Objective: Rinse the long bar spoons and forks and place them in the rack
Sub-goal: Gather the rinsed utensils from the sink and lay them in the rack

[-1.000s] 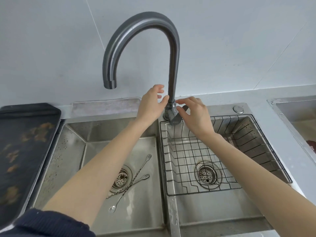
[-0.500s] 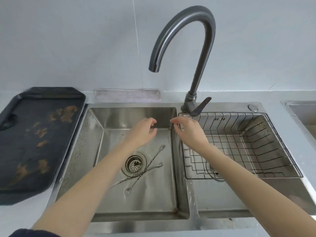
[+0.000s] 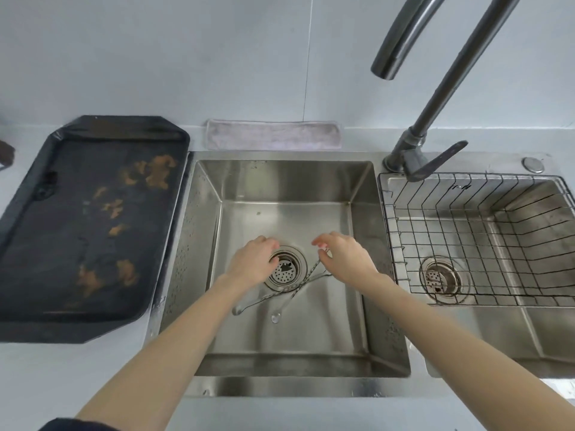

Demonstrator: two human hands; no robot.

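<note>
Both hands palm-down over left basin [image 3: 357, 194]. Left hand [image 3: 253, 262] loosely curled, empty; right hand [image 3: 345, 258] fingertips pinching a bar spoon [image 3: 303, 279] top. Crossed spoons run diagonally, bowls toward viewer.

A stained black tray [image 3: 93, 231] lies beside a grey cloth [image 3: 273, 135].

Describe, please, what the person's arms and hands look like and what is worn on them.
Both forearms are bare, with no watch or bracelet in sight. The left hand and the right hand wear no gloves, and no rings can be seen. The fingernails look short and plain, though small in the picture. A dark navy sleeve, pushed up high, shows at the bottom edge on the left arm only.
</note>
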